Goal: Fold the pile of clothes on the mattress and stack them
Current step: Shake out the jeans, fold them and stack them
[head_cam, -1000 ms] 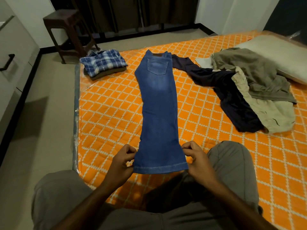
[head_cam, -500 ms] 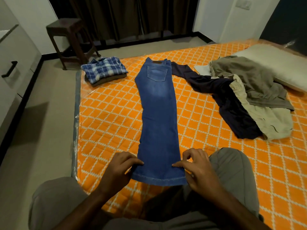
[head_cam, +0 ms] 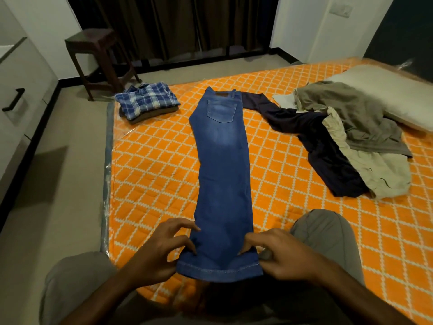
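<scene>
Jeans [head_cam: 222,174] lie lengthwise on mattress [head_cam: 152,172]; both hands [head_cam: 161,249] pinch the hem corners.

Counted on the mattress [head_cam: 152,174]: one pair of jeans [head_cam: 222,174], one folded stack [head_cam: 147,103], one unfolded pile [head_cam: 346,137], one pillow [head_cam: 384,90].

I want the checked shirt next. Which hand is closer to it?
Left. The left hand is at the jeans hem on the plaid shirt's side; the right hand is across the hem.
</scene>
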The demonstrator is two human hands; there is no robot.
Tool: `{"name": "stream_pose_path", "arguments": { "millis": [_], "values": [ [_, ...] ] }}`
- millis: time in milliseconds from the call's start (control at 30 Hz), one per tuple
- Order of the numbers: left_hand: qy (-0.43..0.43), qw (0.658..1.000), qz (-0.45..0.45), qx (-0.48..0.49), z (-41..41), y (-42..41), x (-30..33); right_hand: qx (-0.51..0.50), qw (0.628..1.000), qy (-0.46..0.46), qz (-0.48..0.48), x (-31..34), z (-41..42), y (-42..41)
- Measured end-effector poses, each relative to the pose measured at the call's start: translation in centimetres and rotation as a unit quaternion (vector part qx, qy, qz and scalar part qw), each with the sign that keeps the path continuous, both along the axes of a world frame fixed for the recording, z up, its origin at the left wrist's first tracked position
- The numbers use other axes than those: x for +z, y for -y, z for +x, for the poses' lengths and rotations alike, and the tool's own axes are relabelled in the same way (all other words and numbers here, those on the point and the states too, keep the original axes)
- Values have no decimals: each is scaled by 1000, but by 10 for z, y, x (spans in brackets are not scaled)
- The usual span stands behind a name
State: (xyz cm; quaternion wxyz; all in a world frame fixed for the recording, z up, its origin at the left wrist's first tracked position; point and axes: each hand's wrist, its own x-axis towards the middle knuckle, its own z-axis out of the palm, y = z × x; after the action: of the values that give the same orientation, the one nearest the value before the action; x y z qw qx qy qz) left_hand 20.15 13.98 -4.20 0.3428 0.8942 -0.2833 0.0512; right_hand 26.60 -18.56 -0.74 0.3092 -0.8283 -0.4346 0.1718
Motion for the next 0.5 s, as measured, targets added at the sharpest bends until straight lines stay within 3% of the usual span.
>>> {"name": "stream_pose_path", "arguments": {
  "millis": [133, 267, 367, 500],
  "values": [
    [-87, 995, -37, -1, 36, -5, 35, -70, 991, -73, 92, 23, 43, -7],
    [-91, 981, -142, 98, 119, 4, 65, -176, 957, -148, 174, 38, 122, -22],
    [-171, 945, -239, 145, 189, 8, 68, -221, 939, -200, 171, 50, 180, -33],
    [-170, 937, -250, 173, 264, 10, 58, -270, 922, -222, 164, 44, 246, -44]
  ]
}}
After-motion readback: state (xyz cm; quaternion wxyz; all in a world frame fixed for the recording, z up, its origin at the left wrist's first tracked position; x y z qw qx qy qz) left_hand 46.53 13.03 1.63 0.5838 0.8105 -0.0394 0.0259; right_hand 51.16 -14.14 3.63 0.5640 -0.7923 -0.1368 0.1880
